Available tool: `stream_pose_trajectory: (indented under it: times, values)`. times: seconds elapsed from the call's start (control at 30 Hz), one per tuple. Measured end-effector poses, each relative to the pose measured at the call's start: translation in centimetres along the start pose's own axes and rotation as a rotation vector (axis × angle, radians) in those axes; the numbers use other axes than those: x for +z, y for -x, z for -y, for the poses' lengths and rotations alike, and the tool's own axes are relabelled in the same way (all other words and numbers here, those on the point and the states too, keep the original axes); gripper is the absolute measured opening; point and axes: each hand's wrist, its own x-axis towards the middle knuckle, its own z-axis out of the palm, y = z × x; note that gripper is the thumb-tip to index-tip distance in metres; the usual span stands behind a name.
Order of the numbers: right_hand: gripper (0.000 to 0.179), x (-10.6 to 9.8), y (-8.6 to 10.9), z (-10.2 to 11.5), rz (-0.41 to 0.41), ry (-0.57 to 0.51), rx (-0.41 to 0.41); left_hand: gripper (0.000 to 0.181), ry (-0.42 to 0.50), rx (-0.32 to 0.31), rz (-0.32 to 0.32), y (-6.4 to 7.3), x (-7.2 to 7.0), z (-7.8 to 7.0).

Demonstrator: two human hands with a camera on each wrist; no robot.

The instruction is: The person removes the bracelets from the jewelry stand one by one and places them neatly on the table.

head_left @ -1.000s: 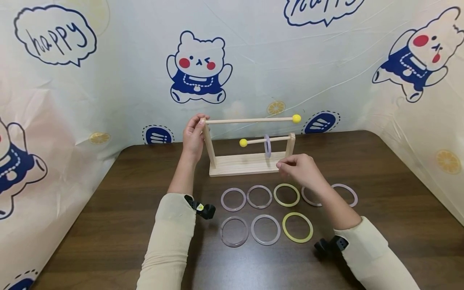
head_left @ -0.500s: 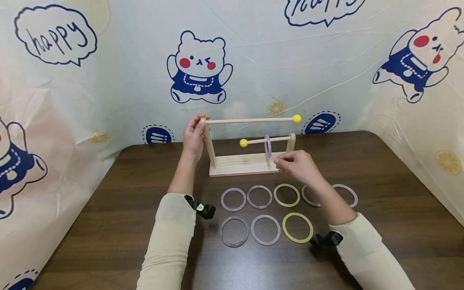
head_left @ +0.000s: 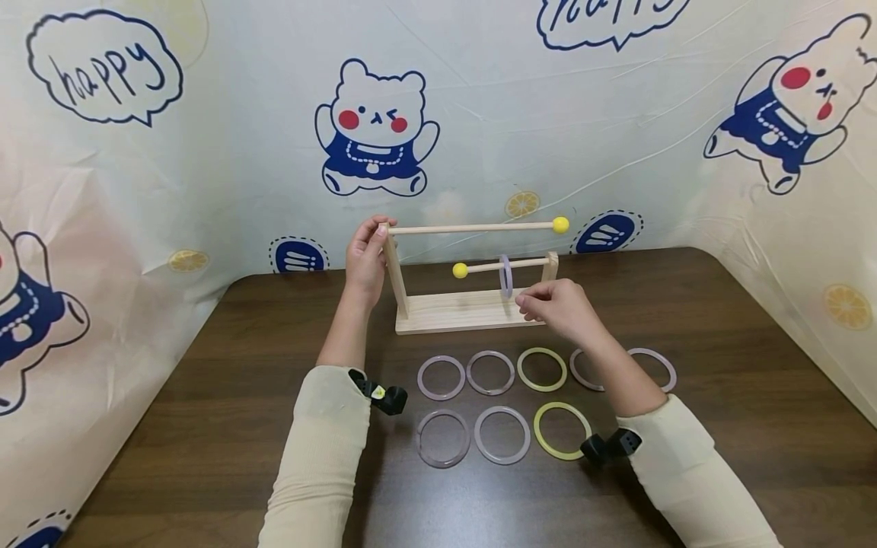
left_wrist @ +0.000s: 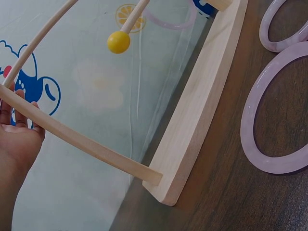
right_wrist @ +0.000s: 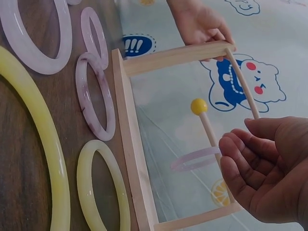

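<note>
A pale wooden bangle stand [head_left: 459, 312] stands on the table, with two rods ending in yellow balls. My left hand [head_left: 366, 259] grips the top of its left post, thumb on the near side. One lilac bangle [head_left: 505, 294] hangs on the lower rod, near the right post. My right hand [head_left: 562, 308] hovers in front of the stand's right end, close to that bangle. In the right wrist view its fingers [right_wrist: 236, 166] are loosely curled, with the thumb apart and nothing held between them.
Several lilac and yellow bangles lie flat in two rows in front of the stand, among them a yellow bangle [head_left: 562, 456] and a lilac bangle [head_left: 502, 460]. The right forearm passes over part of the back row. A printed cloth [head_left: 240, 152] hangs behind the brown table [head_left: 226, 396].
My right hand has moved slightly up and left, toward the hanging bangle. The left hand keeps its grip on the post, and the stand and bangles have not moved.
</note>
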Motion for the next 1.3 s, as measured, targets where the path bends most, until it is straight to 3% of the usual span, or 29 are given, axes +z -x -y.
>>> stream_pose_trajectory:
  times: [0.83,1.3]
  values:
    - [0.022,1.2,-2.5,-1.3,-0.072,0.046,0.045,0.012,0.016,0.004,-0.001,-0.1,-0.1,0.1]
    - [0.029,2.2,-3.8,-1.7,-0.149,0.1,0.077,0.01,0.012,0.003,-0.002,0.0,0.0,0.1]
